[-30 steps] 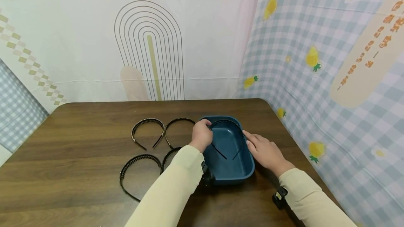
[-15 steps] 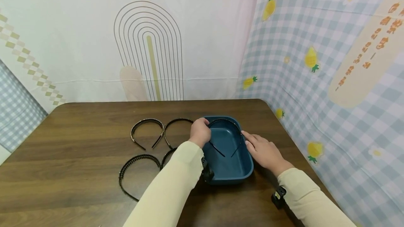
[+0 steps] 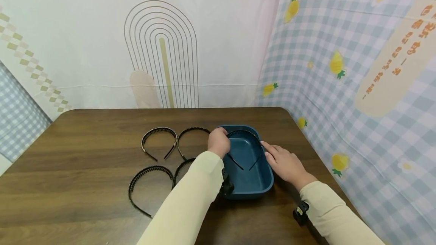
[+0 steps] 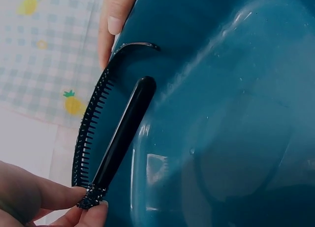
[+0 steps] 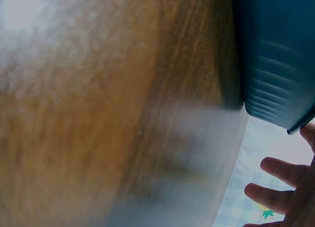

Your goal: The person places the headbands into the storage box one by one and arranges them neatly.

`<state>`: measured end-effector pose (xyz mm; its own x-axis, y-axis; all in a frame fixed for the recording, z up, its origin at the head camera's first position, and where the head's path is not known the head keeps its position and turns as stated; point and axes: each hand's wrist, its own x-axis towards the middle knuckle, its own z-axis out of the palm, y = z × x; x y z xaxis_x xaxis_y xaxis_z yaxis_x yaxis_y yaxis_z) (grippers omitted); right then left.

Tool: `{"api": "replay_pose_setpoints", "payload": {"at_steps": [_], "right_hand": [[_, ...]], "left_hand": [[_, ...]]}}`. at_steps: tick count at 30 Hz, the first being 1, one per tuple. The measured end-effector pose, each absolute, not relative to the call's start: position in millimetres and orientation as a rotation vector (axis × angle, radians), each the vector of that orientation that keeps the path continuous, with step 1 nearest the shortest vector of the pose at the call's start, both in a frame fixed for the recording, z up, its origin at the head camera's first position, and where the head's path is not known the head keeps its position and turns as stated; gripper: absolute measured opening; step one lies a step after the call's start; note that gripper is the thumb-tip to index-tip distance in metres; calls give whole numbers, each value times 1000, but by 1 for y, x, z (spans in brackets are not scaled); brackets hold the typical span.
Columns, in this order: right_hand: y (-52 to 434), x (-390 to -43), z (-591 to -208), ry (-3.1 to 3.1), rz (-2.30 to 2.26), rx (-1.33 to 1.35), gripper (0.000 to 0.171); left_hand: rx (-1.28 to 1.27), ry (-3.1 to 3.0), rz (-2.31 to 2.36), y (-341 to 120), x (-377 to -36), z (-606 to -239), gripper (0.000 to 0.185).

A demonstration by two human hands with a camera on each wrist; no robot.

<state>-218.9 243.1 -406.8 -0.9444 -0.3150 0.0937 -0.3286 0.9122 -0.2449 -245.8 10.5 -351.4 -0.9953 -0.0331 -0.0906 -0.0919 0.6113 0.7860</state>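
Observation:
My left hand (image 3: 218, 143) is at the left rim of a blue plastic basin (image 3: 250, 187) and pinches a black toothed headband (image 3: 253, 134). In the left wrist view, thumb and fingers grip the headband (image 4: 123, 136) at a sparkly, studded part. Its two ends point into the basin, and its comb teeth face inward. My right hand (image 3: 285, 163) touches the basin's right rim with fingers extended. The right wrist view has those fingers (image 5: 283, 172) spread beside the basin's outer wall (image 5: 275, 64).
Left of the basin, more dark headbands lie on the brown wooden table (image 3: 68, 169): one at back left (image 3: 160, 129), one beside it (image 3: 194, 128), one at front left (image 3: 131, 186), and one (image 3: 180, 166) partly behind my left forearm. Patterned cloths (image 3: 231, 48) hang behind.
My left wrist and forearm have shifted slightly to the right, the hand still gripping the headband. The right hand stays at the basin's rim.

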Motion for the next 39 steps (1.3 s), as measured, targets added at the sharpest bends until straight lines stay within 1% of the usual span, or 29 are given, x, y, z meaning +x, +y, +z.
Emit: {"api": "replay_pose_setpoints", "payload": {"at_steps": [15,20,25,39], "right_hand": [[242,-219,-406,-3020,406,512,49],[243,-219,-406,-3013,403,518,49],[243,-220,-407,-3013,410,516,49],[242,-219,-407,-3013,420,509,49]], "left_hand": [[-97,2804,1287,14,-248,-357,31],[-95,2848,1257,17,-253,-362,19],[-83,2898,1189,19,-256,-364,15],[-72,2913,1135,18,-255,-362,17]]}}
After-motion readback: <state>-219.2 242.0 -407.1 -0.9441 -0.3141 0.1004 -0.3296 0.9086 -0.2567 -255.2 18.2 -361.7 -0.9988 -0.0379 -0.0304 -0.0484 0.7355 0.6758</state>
